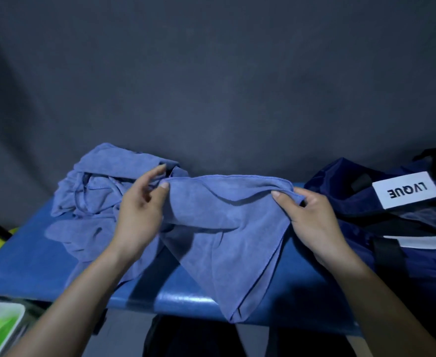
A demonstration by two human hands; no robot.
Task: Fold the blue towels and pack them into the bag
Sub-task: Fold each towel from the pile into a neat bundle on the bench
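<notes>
- A white label [406,193] sits on the dark navy bag [381,228], just beyond and to the right of the right hand [312,220]; its black block letters read "LVQUE", upside down from where the person stands.
- The bag lies on the worktop [42,261] right beside the right hand, its fabric smooth with a slight sheen, with black strap handles [388,253] and a pale stripe across its side. What is inside it cannot be seen.
- Both hands hold one blue towel [222,228] up by its top edge, which stretches between them with a slight sag.
- The left hand [137,215] pinches the towel's left corner between thumb and fingers, the forefinger reaching out above it.
- The right hand has its thumb over the right corner and its fingers curled round the cloth.
- The towel hangs from the hands in soft folds, narrowing to a point that drapes over the near edge of the worktop. It looks like a soft, matte, fine-napped cloth with a stitched hem.
- A crumpled heap of further blue towels [96,191] of the same cloth lies beyond and to the left of the left hand.
- The worktop is glossy blue with a rounded near edge.
- Well below the left forearm, at the lower left corner, is a white tray [4,309] with green and red things in it, too blurred to name.
- Behind everything hangs a dark grey cloth backdrop [211,86].
</notes>
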